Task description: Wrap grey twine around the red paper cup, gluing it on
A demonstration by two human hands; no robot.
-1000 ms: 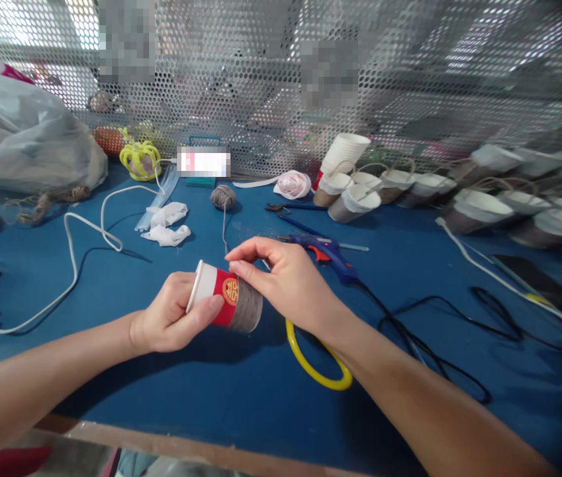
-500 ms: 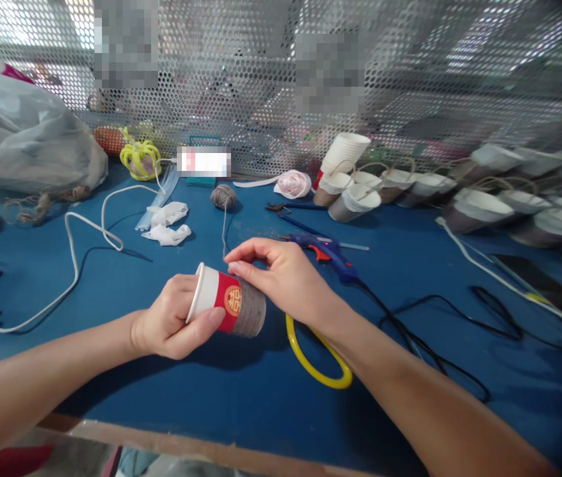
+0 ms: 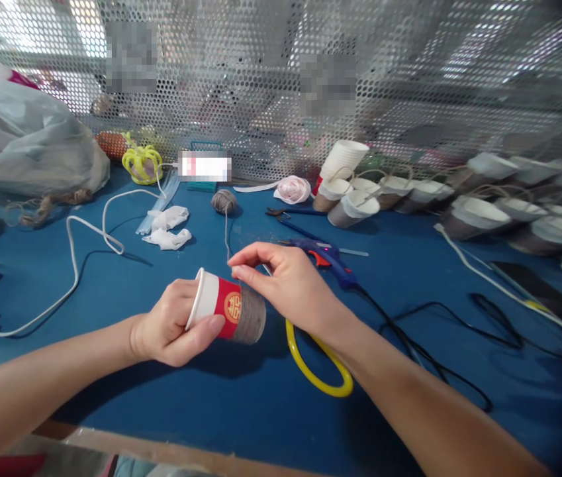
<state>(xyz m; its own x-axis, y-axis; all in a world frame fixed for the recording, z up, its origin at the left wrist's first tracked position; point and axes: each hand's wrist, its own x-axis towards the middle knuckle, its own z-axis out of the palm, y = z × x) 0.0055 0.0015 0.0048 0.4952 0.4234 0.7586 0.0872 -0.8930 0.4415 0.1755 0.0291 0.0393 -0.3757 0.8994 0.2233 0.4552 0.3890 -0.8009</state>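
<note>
My left hand [image 3: 176, 324] grips a paper cup [image 3: 207, 298] lying on its side, fingers inside the mouth and thumb along the outer wall. The cup is white at the rim, red with a gold emblem in the middle, and wrapped in grey yarn round its base end. Between thumb and forefinger, my right hand [image 3: 281, 281] pinches the grey yarn [image 3: 227, 235] just above the wrapped part. That strand runs back to a small grey yarn ball [image 3: 224, 201] on the table. Under my right wrist shows a yellow scissor handle [image 3: 320, 371]; the blades are hidden.
A blue glue gun [image 3: 327, 258] lies right of my right hand, its black cord trailing right. Behind it are pliers [image 3: 295, 212]. Several wrapped cups with handles [image 3: 476, 215] stand at the right. White cable [image 3: 75, 265] and crumpled white scraps [image 3: 167, 228] lie left.
The cup has turned slightly in my left hand, tilting its emblem. My right hand still pinches the yarn in nearly the same place. The whole view has shifted a little.
</note>
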